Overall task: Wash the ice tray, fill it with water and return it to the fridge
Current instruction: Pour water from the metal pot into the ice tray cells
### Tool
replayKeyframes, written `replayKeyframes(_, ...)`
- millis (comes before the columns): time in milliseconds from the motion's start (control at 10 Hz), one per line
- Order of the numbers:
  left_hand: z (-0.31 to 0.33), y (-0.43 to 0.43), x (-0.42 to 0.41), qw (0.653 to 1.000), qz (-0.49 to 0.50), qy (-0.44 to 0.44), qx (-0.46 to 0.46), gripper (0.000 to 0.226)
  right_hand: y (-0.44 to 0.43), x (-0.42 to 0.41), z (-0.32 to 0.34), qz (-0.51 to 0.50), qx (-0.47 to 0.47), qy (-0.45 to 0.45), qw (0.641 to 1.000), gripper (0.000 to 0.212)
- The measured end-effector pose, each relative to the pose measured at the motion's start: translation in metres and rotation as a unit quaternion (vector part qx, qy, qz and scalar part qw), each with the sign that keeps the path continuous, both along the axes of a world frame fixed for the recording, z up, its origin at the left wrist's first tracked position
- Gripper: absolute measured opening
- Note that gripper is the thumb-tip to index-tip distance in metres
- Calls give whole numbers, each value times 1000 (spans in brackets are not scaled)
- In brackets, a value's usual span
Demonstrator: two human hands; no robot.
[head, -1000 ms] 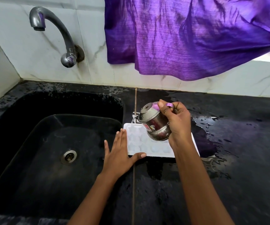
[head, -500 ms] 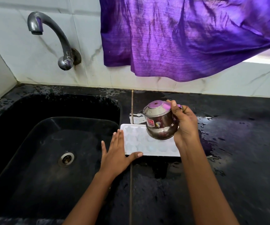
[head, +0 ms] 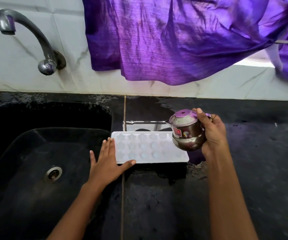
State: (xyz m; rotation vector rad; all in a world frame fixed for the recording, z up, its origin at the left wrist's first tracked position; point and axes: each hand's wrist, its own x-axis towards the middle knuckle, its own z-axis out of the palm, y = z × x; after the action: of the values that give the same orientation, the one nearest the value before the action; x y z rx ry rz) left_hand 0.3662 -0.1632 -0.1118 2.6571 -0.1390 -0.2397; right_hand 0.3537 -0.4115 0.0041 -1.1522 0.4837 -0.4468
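A white ice tray (head: 145, 148) with star and round cells lies flat on the black counter, just right of the sink. My left hand (head: 107, 163) rests flat against its left end, fingers spread, thumb along the near edge. My right hand (head: 212, 134) grips a small steel pot (head: 186, 132) with a lid, held nearly upright above the tray's right end, its spout toward the left. The tray's right corner is hidden behind the pot.
A black sink (head: 36, 170) with a drain (head: 53, 174) fills the left. A curved tap (head: 27, 35) juts from the tiled wall above it. A purple cloth (head: 174, 35) hangs over the wall. The wet black counter (head: 261, 153) extends right.
My right hand has carried the pot to the right and tipped it back from pouring to nearly upright. My left hand stays at the tray's left end.
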Motion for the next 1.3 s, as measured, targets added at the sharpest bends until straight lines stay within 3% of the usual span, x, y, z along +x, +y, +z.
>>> replayKeyframes(300, -7, -3, -2, 1000, 8, -24, 4, 108, -30, -12, -2, -30, -20, -15, 999, 27)
replayKeyframes(800, -7, -3, -5, 999, 17, -42, -10, 113, -45, -16, -8, -31, -89, 36, 995, 26)
replayKeyframes(1300, -8, -3, -5, 999, 14, -41, -7, 113, -46, -20, 0, -30, -111, 15, 993, 27)
